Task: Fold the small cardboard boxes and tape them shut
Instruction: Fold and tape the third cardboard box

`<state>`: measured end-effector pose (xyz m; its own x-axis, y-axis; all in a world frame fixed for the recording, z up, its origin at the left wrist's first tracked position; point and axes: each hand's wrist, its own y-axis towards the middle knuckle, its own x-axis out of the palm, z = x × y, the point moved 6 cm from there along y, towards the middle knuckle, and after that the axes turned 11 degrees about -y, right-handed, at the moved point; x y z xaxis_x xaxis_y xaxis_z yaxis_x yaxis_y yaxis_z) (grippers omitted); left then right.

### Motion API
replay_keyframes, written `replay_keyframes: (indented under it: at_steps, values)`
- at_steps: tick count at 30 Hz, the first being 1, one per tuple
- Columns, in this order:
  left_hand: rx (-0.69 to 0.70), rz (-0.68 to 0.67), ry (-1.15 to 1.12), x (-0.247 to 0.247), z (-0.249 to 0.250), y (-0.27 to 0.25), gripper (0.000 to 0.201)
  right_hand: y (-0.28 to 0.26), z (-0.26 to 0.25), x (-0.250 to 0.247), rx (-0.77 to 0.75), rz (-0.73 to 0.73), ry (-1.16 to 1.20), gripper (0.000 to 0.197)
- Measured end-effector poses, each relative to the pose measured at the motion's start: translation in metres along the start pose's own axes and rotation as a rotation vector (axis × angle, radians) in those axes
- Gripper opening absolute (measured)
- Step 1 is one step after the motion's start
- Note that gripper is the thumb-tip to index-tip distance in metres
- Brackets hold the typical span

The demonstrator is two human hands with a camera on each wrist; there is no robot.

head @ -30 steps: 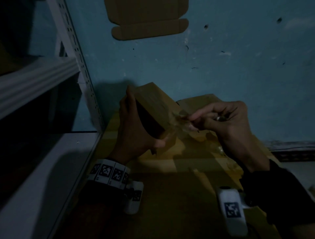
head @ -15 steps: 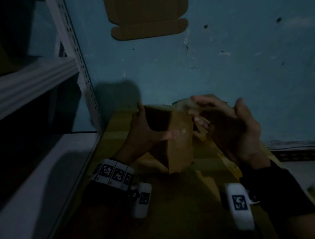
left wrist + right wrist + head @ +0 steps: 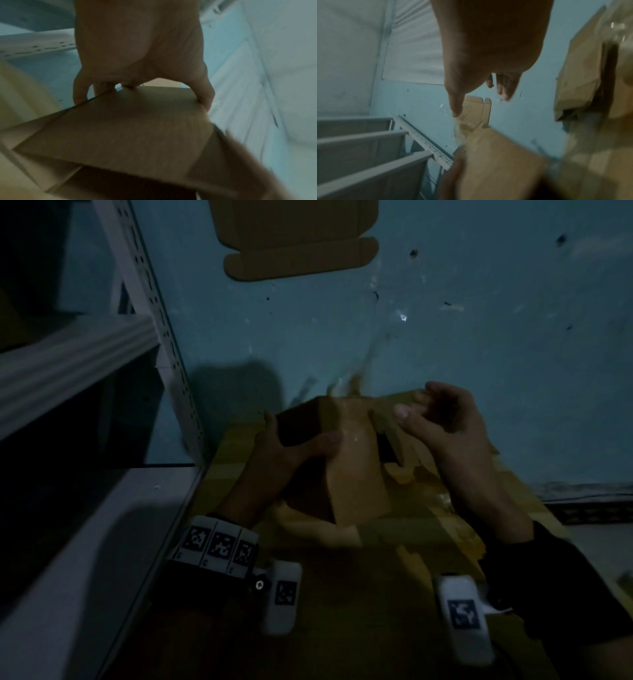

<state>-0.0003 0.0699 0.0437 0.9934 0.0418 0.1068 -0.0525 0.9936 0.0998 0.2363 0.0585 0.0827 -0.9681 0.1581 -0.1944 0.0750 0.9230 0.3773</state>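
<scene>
Left hand (image 3: pixel 291 453): grasps the small cardboard box (image 3: pixel 349 460) at its upper left corner, thumb across the front panel, fingers wrapped over the far edge; the left wrist view shows the fingertips hooked over that top edge.
Right hand (image 3: pixel 442 419): fingers relaxed and parted, holding nothing, just beside the box's upper right edge.
Box position: held tilted above the counter (image 3: pixel 342 594), lower corner close to the flat cardboard blanks (image 3: pixel 407 470) lying there; contact cannot be told.
Tape strip (image 3: pixel 359 378): a translucent strip appears to rise loose from the box's top edge; dim and blurred, so where it ends cannot be told.
Risk, tape: a free tail may curl and stick to itself or to the wall (image 3: pixel 479 337), likely leaving the seam only partly sealed.
Risk, grip: one-handed support at a corner may let the box rotate or the flaps spring open when the right hand presses.
Risk, light: the dim scene probably makes tape alignment harder to judge.
</scene>
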Motion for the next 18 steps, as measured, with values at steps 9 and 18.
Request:
replay_keyframes:
  at_steps: [9, 18]
  values:
    - [0.016, -0.044, -0.101, 0.009, 0.008, -0.009, 0.097, -0.011, -0.011, 0.025, -0.085, -0.141, -0.221, 0.064]
    - [0.071, -0.050, -0.034, 0.011, 0.005, -0.003, 0.117, -0.017, -0.016, 0.035, -0.178, -0.084, -0.375, 0.067]
